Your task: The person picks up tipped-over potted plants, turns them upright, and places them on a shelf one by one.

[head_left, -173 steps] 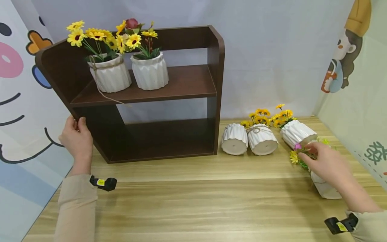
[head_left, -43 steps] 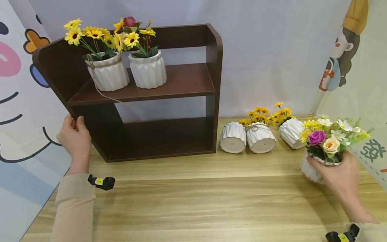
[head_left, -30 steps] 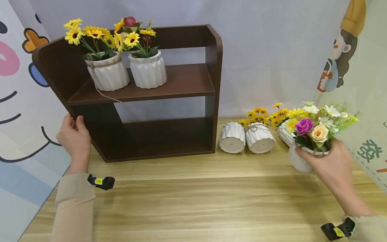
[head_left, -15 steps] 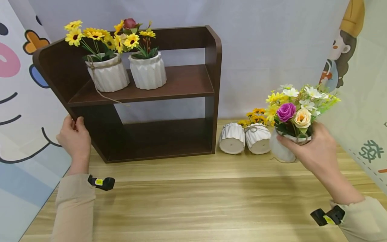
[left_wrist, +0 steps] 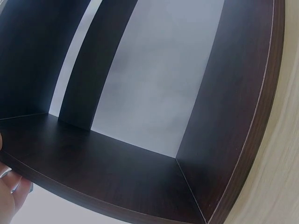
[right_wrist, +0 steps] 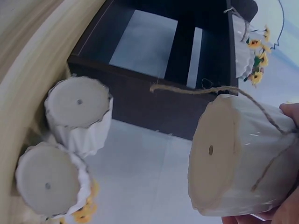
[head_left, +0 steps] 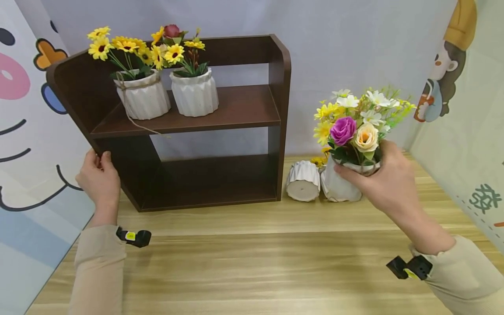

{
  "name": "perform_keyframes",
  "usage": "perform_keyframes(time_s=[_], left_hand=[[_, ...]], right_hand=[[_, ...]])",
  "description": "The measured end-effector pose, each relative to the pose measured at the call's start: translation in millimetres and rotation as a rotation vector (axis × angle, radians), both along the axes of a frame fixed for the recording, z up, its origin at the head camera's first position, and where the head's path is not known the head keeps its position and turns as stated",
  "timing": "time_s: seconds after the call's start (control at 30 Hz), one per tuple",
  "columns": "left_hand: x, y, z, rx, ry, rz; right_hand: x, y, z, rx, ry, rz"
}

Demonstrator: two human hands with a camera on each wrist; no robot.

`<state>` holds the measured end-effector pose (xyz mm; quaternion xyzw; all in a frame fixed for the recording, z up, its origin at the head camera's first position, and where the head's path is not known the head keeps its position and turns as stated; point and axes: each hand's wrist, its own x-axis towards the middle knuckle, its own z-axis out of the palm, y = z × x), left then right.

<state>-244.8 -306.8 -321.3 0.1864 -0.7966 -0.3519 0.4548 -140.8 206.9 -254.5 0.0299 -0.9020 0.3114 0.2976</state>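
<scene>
My left hand (head_left: 99, 179) pinches the front edge of the left side panel of a dark brown two-tier shelf (head_left: 212, 127); in the left wrist view, fingers (left_wrist: 18, 191) show at that panel's edge. My right hand (head_left: 393, 179) grips a white fluted flowerpot (right_wrist: 261, 154) by its rim, upright and lifted off the table. The pot holds a purple rose, a peach rose and white and yellow flowers (head_left: 354, 122). Twine is tied round it, with a loose end trailing in the right wrist view. Two white pots, one twine-tied (head_left: 143, 96) and one plain (head_left: 194, 94), stand on the upper tier.
A white pot (head_left: 303, 181) lies on its side right of the shelf. Another lying pot (right_wrist: 49, 184) shows beside it in the right wrist view, mostly hidden in the head view. Printed wall panels flank the wooden table (head_left: 252, 262).
My right hand has taken hold of the flowerpot lying at the right, turned it upright, raised it and carried it left toward the shelf. My left hand stays on the shelf's side panel.
</scene>
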Motion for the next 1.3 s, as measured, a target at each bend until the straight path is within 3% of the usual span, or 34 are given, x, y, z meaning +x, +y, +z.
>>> perform_keyframes(time_s=[0.2, 0.5, 0.83, 1.07, 1.3], left_hand=[[-0.1, -0.3, -1.2, -0.002, -0.006, -0.007], [-2.6, -1.3, -1.3, 0.0, 0.002, 0.0], [-2.5, 0.0, 0.9, 0.005, -0.006, -0.009], [-2.2, -0.3, 0.9, -0.004, -0.021, -0.009], [0.8, 0.9, 0.4, -0.006, -0.006, -0.003]], right_hand=[[2.0, -16.9, 9.5, -0.006, -0.002, 0.041], [-6.0, -40.7, 20.5, 0.003, 0.118, 0.149], [-15.9, -71.6, 30.8, 0.045, 0.164, 0.261], [-28.4, -99.6, 41.6, 0.046, 0.138, 0.334], [-37.6, -123.7, 50.1, 0.05, 0.106, 0.348]])
